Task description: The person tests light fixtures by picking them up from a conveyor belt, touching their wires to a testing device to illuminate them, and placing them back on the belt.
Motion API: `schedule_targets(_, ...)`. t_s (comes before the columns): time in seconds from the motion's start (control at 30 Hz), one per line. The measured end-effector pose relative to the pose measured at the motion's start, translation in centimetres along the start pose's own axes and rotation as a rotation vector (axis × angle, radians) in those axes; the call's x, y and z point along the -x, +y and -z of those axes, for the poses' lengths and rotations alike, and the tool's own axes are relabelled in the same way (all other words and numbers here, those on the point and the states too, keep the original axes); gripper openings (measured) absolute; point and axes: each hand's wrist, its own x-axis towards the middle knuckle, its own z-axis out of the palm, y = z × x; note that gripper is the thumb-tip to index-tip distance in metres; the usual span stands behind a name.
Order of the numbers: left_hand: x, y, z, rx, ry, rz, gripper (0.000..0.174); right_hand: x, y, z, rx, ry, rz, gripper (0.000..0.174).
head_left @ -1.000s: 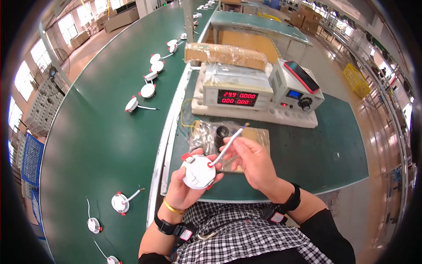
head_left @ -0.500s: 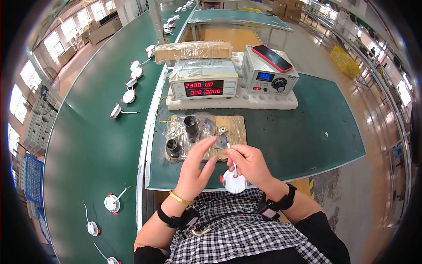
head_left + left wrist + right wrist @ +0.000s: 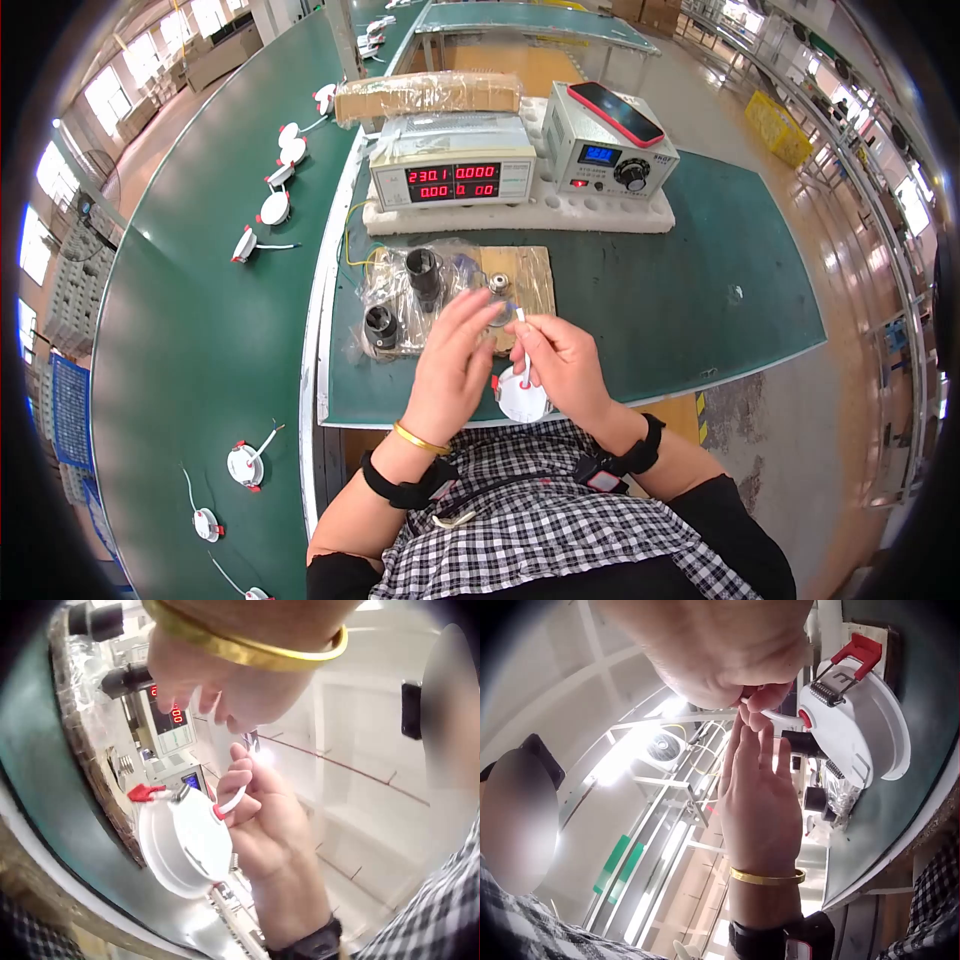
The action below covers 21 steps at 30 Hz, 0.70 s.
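Note:
My right hand [image 3: 567,368] pinches the white cable [image 3: 235,801] of a round white downlight [image 3: 523,400] near its free end. The lamp hangs below the fingers by the table's front edge, its back with the red cable grommet [image 3: 805,718] turned up. Red-tipped spring clips [image 3: 857,654] sit on its sides. Close to the cable's thin bare-ended wires is my left hand [image 3: 446,372], fingers straight and holding no lamp. Beyond both hands lies a plastic-wrapped board [image 3: 540,265] with two black sockets [image 3: 423,275] and a small metal fitting [image 3: 498,283].
A power meter [image 3: 452,175] with red digits and a grey regulator box [image 3: 610,160] stand on white foam [image 3: 560,215] at the back. A red-edged phone [image 3: 615,112] lies on the box. Several downlights [image 3: 245,465] lie along the green belt [image 3: 200,350] on the left.
The downlight has gone from the left hand to the right, which now holds it by the cable. The left hand has released it and straightened beside the wire ends. The meter's digits have changed.

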Motion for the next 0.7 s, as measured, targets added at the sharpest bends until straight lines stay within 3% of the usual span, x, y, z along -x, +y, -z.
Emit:
schedule_targets(0.03, 0.5, -0.2, -0.2, 0.004, -0.002, 0.005, 0.042, -0.2, -0.2, 0.0, 0.002, 0.001, -0.007, 0.022)
schedule_targets(0.1, 2.1, -0.3, -0.4, 0.636, 0.095, 0.494, 0.046, -0.7, -0.6, -0.1, -0.107, 0.058, 0.012, 0.022)
schedule_targets(0.13, 3.0, -1.2, -0.2, 0.706, -0.033, 0.594, 0.051, -1.0, -0.6, 0.2, -0.122, 0.061, 0.023, 0.023)
schedule_targets(0.17, 3.9, -1.2, -0.3, 0.704, -0.029, 0.595, 0.051, -1.2, -0.6, 0.3, -0.123, 0.057, 0.024, 0.023)
schedule_targets(0.23, 4.9, -0.5, -0.6, 1.081, -0.244, 0.836, 0.045, -1.6, -0.6, 0.3, -0.181, 0.101, 0.045, 0.023)
schedule_targets(0.37, 5.6, -0.1, -3.2, 1.18, -0.241, 0.793, 0.041, -1.9, -0.1, 0.1, -0.198, 0.117, 0.027, 0.022)
schedule_targets(0.5, 5.1, -0.3, -3.8, 1.029, -0.283, 0.815, 0.036, -2.4, -0.8, 0.6, -0.086, 0.184, 0.031, 0.018)
schedule_targets(0.7, 4.5, -0.6, -4.8, 1.152, -0.353, 0.832, 0.034, -3.8, 1.8, 2.1, 0.396, 0.153, -0.006, 0.013)
